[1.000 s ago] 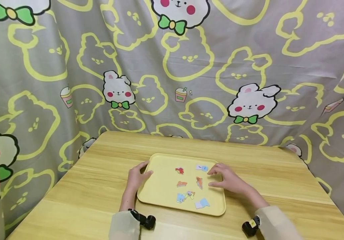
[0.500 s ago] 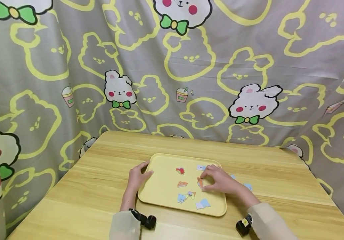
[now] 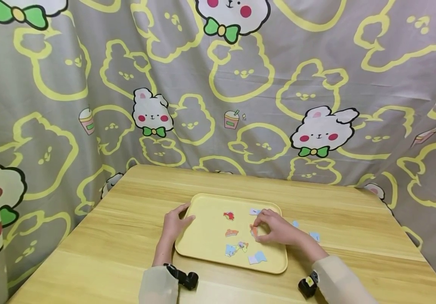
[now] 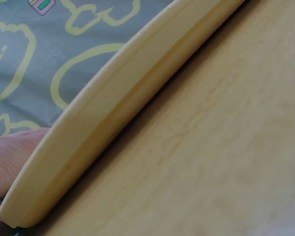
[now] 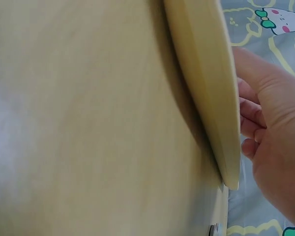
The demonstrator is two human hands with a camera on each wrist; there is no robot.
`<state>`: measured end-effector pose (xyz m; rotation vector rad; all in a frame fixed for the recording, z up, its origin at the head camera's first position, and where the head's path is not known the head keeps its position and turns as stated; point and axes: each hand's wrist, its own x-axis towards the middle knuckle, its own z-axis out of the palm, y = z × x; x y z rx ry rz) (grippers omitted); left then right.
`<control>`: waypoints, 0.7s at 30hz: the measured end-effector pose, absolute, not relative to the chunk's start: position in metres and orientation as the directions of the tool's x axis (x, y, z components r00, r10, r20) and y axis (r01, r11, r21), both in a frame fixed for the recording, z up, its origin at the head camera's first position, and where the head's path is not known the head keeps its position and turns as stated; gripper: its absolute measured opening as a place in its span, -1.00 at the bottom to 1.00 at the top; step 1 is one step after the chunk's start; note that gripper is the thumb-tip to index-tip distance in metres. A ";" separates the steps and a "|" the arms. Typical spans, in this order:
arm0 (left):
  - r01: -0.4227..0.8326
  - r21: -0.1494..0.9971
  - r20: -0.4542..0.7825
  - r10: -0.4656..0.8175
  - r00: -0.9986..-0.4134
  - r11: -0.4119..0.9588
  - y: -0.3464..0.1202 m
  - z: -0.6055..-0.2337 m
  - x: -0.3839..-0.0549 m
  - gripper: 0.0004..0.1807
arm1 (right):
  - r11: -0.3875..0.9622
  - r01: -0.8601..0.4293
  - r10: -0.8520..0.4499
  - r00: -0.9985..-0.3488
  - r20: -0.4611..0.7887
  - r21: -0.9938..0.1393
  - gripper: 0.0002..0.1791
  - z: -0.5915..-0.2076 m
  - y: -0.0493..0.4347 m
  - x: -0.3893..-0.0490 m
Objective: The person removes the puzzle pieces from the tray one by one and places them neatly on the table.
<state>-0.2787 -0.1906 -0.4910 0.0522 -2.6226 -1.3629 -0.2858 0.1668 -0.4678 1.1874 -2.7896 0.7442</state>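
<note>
Right hand (image 3: 278, 228) has come in to pinch lower centre's rightmost orange piece (image 3: 253, 231), seemingly secured; left hand (image 3: 174, 225) grips the tray (image 3: 205, 231).

The right hand (image 3: 277, 228) has slid toward 9 o'clock, further in over the flat yellow tray with rounded corners (image 3: 201, 230). A second ago its thumb and finger were apart from the small orange cut-out piece (image 3: 253, 231) at 3 o'clock; now they pinch it. The hand now hides part of the flat lilac-and-blue piece (image 3: 254, 212) between 1 and 2 o'clock. Past the rim at 3 o'clock, a small light blue piece (image 3: 295, 223) and a bigger light blue piece (image 3: 314, 236) now show.
</note>
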 end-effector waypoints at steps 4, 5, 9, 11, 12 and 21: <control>0.058 0.818 0.152 -0.118 -0.981 0.572 -0.190 -0.491 -0.279 -0.45 | 0.600 -0.681 -0.677 -0.712 0.188 -0.419 -0.67 -0.468 0.167 -0.286; 0.058 0.818 0.153 -0.119 -0.981 0.573 -0.190 -0.491 -0.279 -0.45 | 0.599 -0.682 -0.678 -0.711 0.187 -0.420 -0.66 -0.468 0.166 -0.286; 0.059 0.819 0.152 -0.117 -0.981 0.570 -0.189 -0.490 -0.279 -0.44 | 0.599 -0.681 -0.676 -0.712 0.190 -0.422 -0.63 -0.468 0.167 -0.286; 0.060 0.819 0.151 -0.113 -0.982 0.571 -0.189 -0.490 -0.278 -0.44 | 0.600 -0.683 -0.675 -0.712 0.195 -0.415 -0.63 -0.468 0.168 -0.286; 0.059 0.818 0.150 -0.113 -0.982 0.572 -0.189 -0.489 -0.278 -0.44 | 0.602 -0.685 -0.674 -0.712 0.199 -0.411 -0.63 -0.467 0.168 -0.285; 0.051 0.809 0.143 -0.113 -0.983 0.585 -0.189 -0.490 -0.276 -0.44 | 0.524 -0.747 -0.675 -0.657 0.337 -0.408 -0.68 -0.467 0.166 -0.284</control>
